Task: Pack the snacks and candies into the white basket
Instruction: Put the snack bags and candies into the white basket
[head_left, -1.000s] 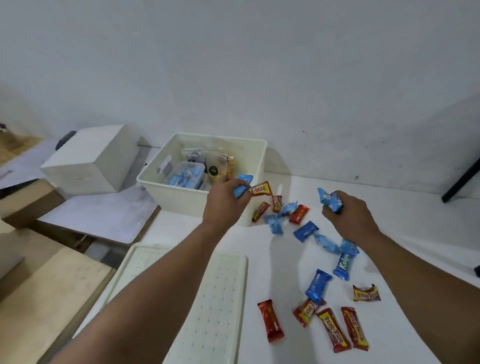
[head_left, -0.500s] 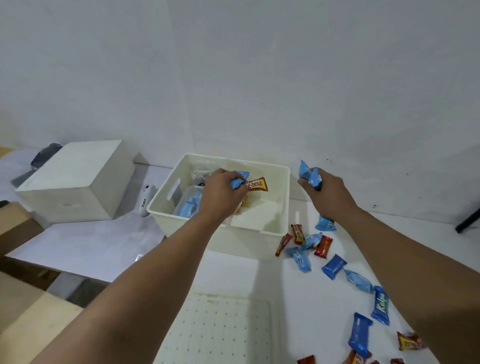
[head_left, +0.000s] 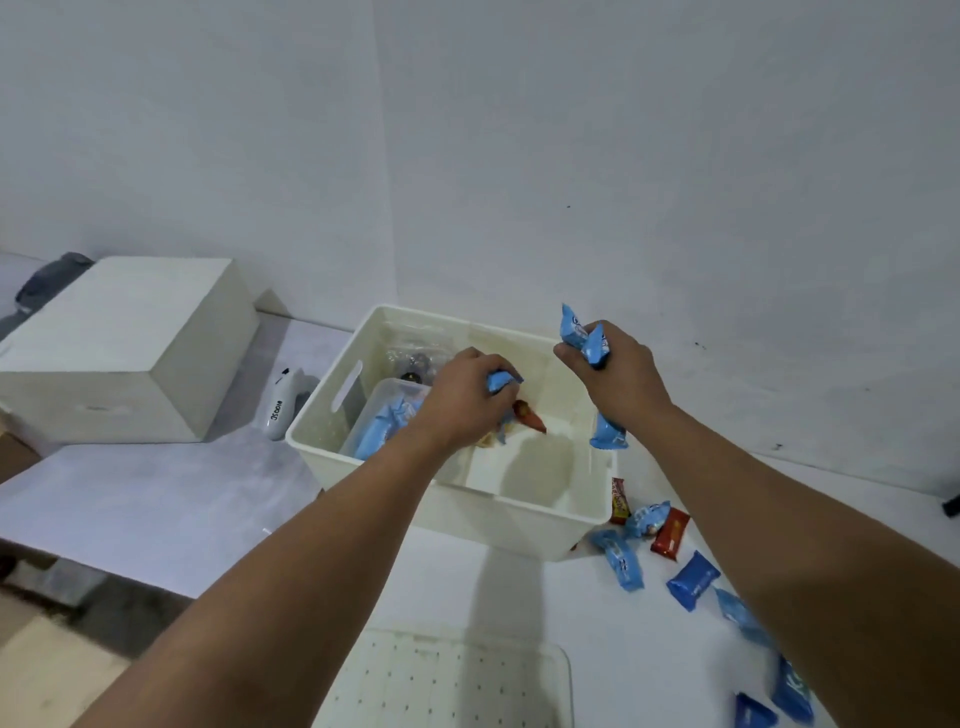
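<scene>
The white basket (head_left: 540, 512) stands on the white table. My left hand (head_left: 462, 400) is over its inside, gripping a blue candy (head_left: 501, 382), and a red-and-yellow wrapper (head_left: 530, 418) is just below the fingers. My right hand (head_left: 615, 371) hovers above the basket's right rim and grips several blue candies (head_left: 584, 338), one hanging below the wrist (head_left: 608, 436). Inside the basket lie a clear tub of blue packets (head_left: 382, 428) and a clear bag (head_left: 415, 353). Loose blue and red candies (head_left: 644, 535) lie on the table to the basket's right.
A white box (head_left: 119, 353) stands to the left, with a white handheld device (head_left: 280, 408) between it and the basket. A white perforated lid (head_left: 447, 680) lies at the near edge. Wooden surfaces sit lower left. The wall is close behind.
Both hands have moved further over the basket. The red-and-yellow wrapper now sits lower under my left hand's fingers. The view has come nearer to the basket.
</scene>
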